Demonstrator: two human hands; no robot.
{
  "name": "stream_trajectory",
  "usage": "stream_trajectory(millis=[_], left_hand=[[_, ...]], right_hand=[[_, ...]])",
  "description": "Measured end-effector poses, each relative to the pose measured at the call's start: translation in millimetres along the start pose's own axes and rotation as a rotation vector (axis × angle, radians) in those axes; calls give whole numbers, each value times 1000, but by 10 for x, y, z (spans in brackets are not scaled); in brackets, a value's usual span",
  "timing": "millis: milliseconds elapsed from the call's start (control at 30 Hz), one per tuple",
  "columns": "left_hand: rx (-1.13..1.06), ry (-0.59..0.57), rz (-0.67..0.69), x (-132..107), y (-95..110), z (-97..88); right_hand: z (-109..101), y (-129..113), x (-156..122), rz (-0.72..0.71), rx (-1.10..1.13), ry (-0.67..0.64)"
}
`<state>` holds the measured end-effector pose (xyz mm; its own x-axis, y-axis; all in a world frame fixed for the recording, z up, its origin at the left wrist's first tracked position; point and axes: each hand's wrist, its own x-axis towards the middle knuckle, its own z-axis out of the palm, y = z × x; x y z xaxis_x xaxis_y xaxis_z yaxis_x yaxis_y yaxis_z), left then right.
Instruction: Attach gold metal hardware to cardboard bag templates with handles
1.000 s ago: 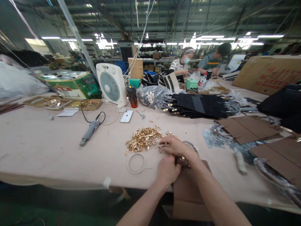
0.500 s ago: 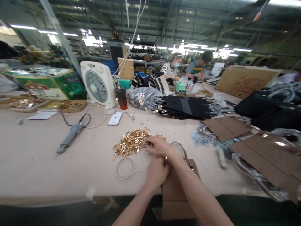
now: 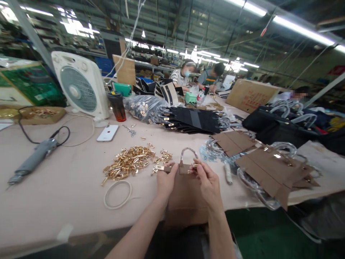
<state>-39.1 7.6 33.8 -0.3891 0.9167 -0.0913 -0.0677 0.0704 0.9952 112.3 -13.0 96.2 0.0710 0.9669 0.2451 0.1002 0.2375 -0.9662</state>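
A brown bag (image 3: 185, 198) with a plastic-wrapped handle (image 3: 185, 153) lies before me, hanging over the table's front edge. My left hand (image 3: 166, 181) is closed on its brown strap, which ends in a gold plate (image 3: 159, 168) sticking out to the left. At the bag's upper right, my right hand (image 3: 209, 180) pinches a small gold fitting (image 3: 194, 166) close to a gold piece (image 3: 189, 172) on the bag. Left of both hands is a heap of gold fittings (image 3: 132, 160), and in front of that a roll of tape (image 3: 105, 201).
A grey electric screwdriver (image 3: 35, 160), a white phone (image 3: 107, 133) and a fan (image 3: 81, 86) are at left. Black bag pieces (image 3: 194, 118) lie behind. More brown bags (image 3: 265, 169) are stacked at right, beside a white-wrapped tool (image 3: 228, 174). Two people sit across the table.
My right hand has moved from the gold heap back to the bag, now with a small gold fitting. My left hand now holds the strap out to the left. The view has swung right.
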Motion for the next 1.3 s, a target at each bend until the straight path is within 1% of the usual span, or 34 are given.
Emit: stream_trajectory(millis=[67, 133, 267, 400, 567, 733, 867, 967, 1067, 1300], left_hand=[[-40, -11, 19, 16, -5, 79], [-44, -11, 36, 14, -36, 106], [-59, -22, 97, -19, -131, 54], [-94, -30, 132, -39, -206, 25], [-71, -20, 180, -51, -237, 57], [-30, -19, 219, -81, -189, 64], [2, -26, 227, -90, -185, 63], [20, -23, 239, -82, -215, 63], [26, -23, 235, -73, -236, 62], [6, -31, 237, -72, -235, 55]], right_hand=[[30, 98, -134, 8, -99, -38], [109, 221, -227, 32, -147, -9], [247, 458, -288, 79, -175, 116], [257, 570, -280, 83, -127, 140], [254, 584, -282, 147, -65, 152], [342, 585, -276, 165, -53, 209], [402, 603, -289, 103, -109, 262], [406, 614, -303, 54, -145, 248], [394, 617, -312, 33, -144, 226], [399, 587, -332, -37, -209, 214]])
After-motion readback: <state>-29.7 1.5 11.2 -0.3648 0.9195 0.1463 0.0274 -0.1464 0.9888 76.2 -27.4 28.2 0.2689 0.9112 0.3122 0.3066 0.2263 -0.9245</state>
